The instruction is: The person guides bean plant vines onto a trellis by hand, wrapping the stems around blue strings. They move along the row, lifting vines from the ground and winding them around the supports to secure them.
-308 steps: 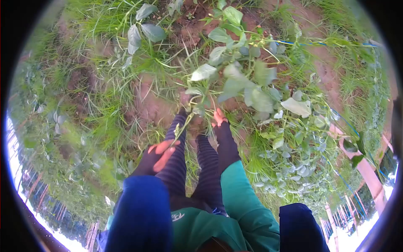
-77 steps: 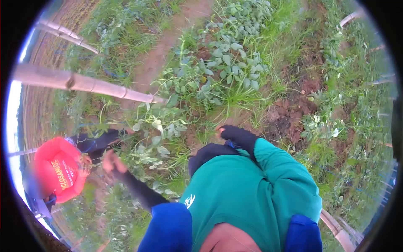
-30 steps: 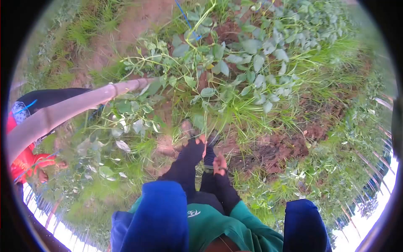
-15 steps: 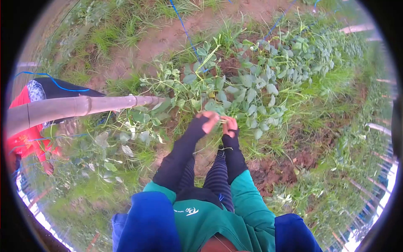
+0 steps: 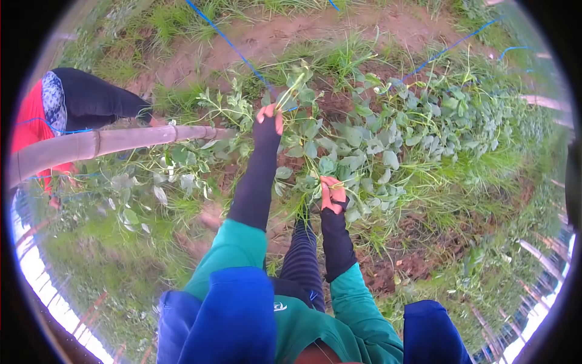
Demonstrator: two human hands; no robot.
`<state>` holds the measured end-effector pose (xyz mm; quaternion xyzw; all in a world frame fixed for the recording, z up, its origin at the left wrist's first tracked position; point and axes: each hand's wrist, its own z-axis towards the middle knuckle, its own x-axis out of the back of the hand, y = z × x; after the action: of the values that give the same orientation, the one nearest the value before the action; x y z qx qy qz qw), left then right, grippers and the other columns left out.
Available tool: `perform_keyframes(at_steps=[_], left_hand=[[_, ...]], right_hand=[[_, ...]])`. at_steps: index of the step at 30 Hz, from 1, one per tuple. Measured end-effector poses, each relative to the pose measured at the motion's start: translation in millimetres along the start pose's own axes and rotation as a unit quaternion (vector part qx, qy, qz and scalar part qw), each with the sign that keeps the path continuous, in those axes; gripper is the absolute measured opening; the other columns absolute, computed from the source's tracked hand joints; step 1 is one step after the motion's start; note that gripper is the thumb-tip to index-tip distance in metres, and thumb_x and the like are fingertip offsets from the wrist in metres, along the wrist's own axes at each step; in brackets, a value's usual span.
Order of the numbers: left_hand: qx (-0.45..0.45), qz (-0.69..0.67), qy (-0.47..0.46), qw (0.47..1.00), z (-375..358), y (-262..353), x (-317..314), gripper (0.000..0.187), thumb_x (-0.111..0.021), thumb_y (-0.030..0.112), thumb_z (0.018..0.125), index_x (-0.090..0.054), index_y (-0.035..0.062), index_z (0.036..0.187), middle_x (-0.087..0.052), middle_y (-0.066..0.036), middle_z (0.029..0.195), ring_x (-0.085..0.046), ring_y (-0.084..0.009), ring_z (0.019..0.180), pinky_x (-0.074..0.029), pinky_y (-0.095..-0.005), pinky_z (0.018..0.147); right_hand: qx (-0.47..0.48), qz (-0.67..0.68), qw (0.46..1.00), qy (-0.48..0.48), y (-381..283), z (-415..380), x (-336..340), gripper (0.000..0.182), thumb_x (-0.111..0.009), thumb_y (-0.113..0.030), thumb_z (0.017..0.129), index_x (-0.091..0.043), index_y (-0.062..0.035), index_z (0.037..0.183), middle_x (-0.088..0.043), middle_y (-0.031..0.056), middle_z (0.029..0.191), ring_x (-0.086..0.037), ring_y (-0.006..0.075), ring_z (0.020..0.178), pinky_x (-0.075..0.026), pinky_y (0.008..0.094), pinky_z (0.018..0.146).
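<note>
My left hand (image 5: 269, 116), in a dark sleeve, is stretched forward with its fingers closed on a pale green vine stem (image 5: 293, 88) close to the blue string (image 5: 236, 53). Closer to my body, my right hand (image 5: 334, 194) pinches a thin leafy stem (image 5: 348, 185), thumb against fingers. Broad green leaves (image 5: 357, 138) of the low, sprawling plants surround both hands. Some of the stems run in among the leaves, so I cannot see where they end.
A bamboo pole (image 5: 115, 143) reaches in from the left, ending near my left forearm. Beyond it a person in red (image 5: 29, 112) bends over the plants. Another blue string (image 5: 451, 51) crosses at upper right. Grass (image 5: 485, 170) and bare soil (image 5: 418, 267) lie around my legs.
My hands were close together among the leaves and are now apart. My left hand has reached forward to the upright vine stem; my right hand stays low. The camera view has shifted slightly.
</note>
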<state>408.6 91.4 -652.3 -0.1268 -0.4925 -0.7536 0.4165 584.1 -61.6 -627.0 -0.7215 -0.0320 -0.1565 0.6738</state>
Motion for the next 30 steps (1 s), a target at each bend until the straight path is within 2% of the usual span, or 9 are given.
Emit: perform_keyframes(at_steps=[7,10,14,15,17,18,21,23,30], left_hand=[[-0.002,-0.098,-0.174,0.980,-9.8,80.3,62.3,0.035,-0.054,-0.002,0.059,-0.052,0.0078,0.092,-0.054,-0.011,0.086,-0.053,-0.0283,0.076,-0.044,-0.0324,0.065],[-0.015,-0.127,-0.222,0.967,-13.9,106.6,55.9,0.043,-0.057,0.000,0.057,-0.051,0.0095,0.099,-0.053,-0.009,0.089,-0.052,-0.0261,0.080,-0.044,-0.0322,0.069],[-0.068,-0.199,-0.259,0.943,-20.5,126.9,62.2,0.042,-0.057,0.000,0.057,-0.051,0.0100,0.098,-0.052,-0.007,0.094,-0.052,-0.0255,0.083,-0.043,-0.0322,0.073],[-0.070,-0.216,-0.263,0.938,-23.5,128.9,65.0,0.041,-0.056,-0.001,0.057,-0.051,0.0092,0.096,-0.051,-0.007,0.096,-0.051,-0.0258,0.084,-0.042,-0.0324,0.073],[-0.040,-0.209,-0.185,0.959,-28.5,129.0,74.5,0.036,-0.056,-0.001,0.063,-0.049,0.0076,0.097,-0.050,-0.008,0.095,-0.051,-0.0232,0.082,-0.042,-0.0307,0.071],[-0.014,-0.190,-0.121,0.974,-29.3,127.5,81.0,0.031,-0.054,0.000,0.067,-0.049,0.0068,0.097,-0.050,-0.008,0.093,-0.052,-0.0201,0.078,-0.042,-0.0291,0.069],[0.389,-0.289,0.020,0.874,-71.7,51.3,84.8,0.021,-0.049,0.012,0.077,-0.047,0.0022,0.096,-0.045,-0.002,0.084,-0.044,-0.0082,0.070,-0.038,-0.0218,0.061],[0.483,-0.273,0.079,0.828,-84.8,-5.2,80.5,0.031,-0.054,0.020,0.075,-0.045,0.0025,0.100,-0.047,-0.005,0.090,-0.044,-0.0084,0.070,-0.038,-0.0212,0.061],[0.465,0.026,0.056,0.883,-83.7,-103.6,-5.8,0.069,-0.069,0.030,0.059,-0.036,0.0012,0.112,-0.049,-0.015,0.097,-0.048,-0.0212,0.087,-0.034,-0.0278,0.080]], right_hand=[[-0.040,-0.023,0.993,-0.111,-21.8,50.2,-26.1,0.019,-0.048,-0.001,0.076,-0.054,-0.0022,0.094,-0.053,0.0113,0.084,-0.051,0.0217,0.080,-0.040,0.0276,0.072],[-0.121,0.571,0.793,-0.176,11.9,71.1,-52.9,0.035,-0.053,-0.023,0.076,-0.045,0.0014,0.099,-0.054,0.0110,0.084,-0.052,0.0207,0.073,-0.041,0.0316,0.073],[-0.241,0.617,0.748,-0.051,-12.4,76.5,-37.2,0.037,-0.059,-0.019,0.072,-0.047,0.0020,0.100,-0.054,0.0094,0.083,-0.052,0.0181,0.068,-0.042,0.0297,0.069],[-0.243,0.615,0.748,-0.052,-7.3,78.2,-31.7,0.037,-0.059,-0.019,0.072,-0.047,0.0020,0.100,-0.054,0.0094,0.083,-0.052,0.0181,0.068,-0.042,0.0297,0.069],[-0.194,0.248,0.947,-0.067,-5.3,81.9,-23.4,0.032,-0.059,-0.009,0.072,-0.049,0.0007,0.101,-0.053,0.0067,0.082,-0.051,0.0136,0.069,-0.041,0.0244,0.065],[0.019,0.114,0.993,-0.021,-12.2,85.4,-27.1,0.027,-0.057,-0.004,0.073,-0.050,0.0014,0.098,-0.052,0.0051,0.082,-0.049,0.0103,0.069,-0.040,0.0199,0.062],[-0.096,0.214,0.971,0.051,-6.1,84.7,-21.0,0.021,-0.060,-0.005,0.071,-0.054,0.0033,0.090,-0.051,0.0046,0.080,-0.049,0.0106,0.068,-0.040,0.0210,0.062],[-0.102,0.189,0.975,0.049,1.7,77.9,-17.1,0.021,-0.060,-0.005,0.071,-0.054,0.0036,0.089,-0.052,0.0052,0.083,-0.050,0.0114,0.070,-0.040,0.0217,0.064],[-0.049,0.110,0.993,0.006,5.3,60.4,-12.9,0.015,-0.055,-0.002,0.074,-0.056,-0.0004,0.089,-0.051,0.0095,0.097,-0.051,0.0148,0.083,-0.045,0.0250,0.069]])
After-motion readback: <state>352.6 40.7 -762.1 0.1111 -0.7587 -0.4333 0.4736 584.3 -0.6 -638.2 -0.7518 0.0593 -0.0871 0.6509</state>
